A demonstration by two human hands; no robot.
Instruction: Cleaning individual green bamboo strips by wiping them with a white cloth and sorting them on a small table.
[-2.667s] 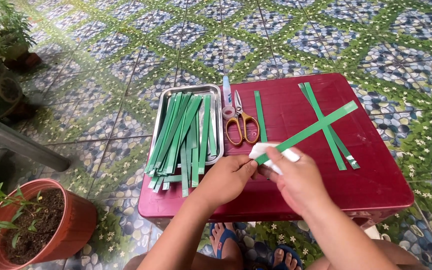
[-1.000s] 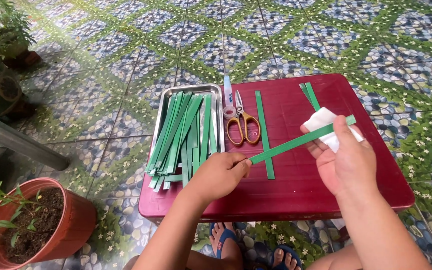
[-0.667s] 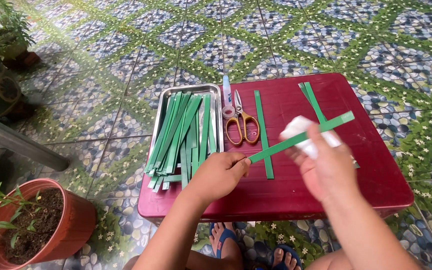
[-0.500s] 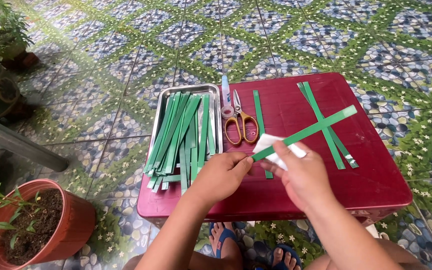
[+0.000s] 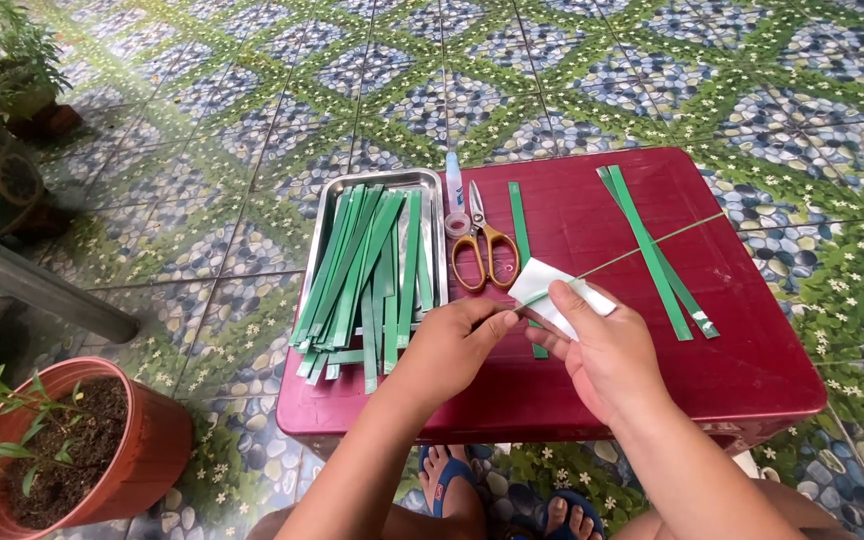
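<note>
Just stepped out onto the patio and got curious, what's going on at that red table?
A person pinches the near end of a long green strip with the left hand, while the right hand wraps a white cloth around it. More green strips fill the metal tray; scissors lie on the red table.

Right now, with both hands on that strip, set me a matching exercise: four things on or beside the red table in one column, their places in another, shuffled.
Things:
1. scissors
2. metal tray
3. white pad
4. potted plant

Places:
A. on the floor, left of the table
B. in the right hand
C. left part of the red table, full of green strips
D. flat on the table, just right of the tray

Pairs: 1-D, 2-C, 3-B, 4-A
</note>
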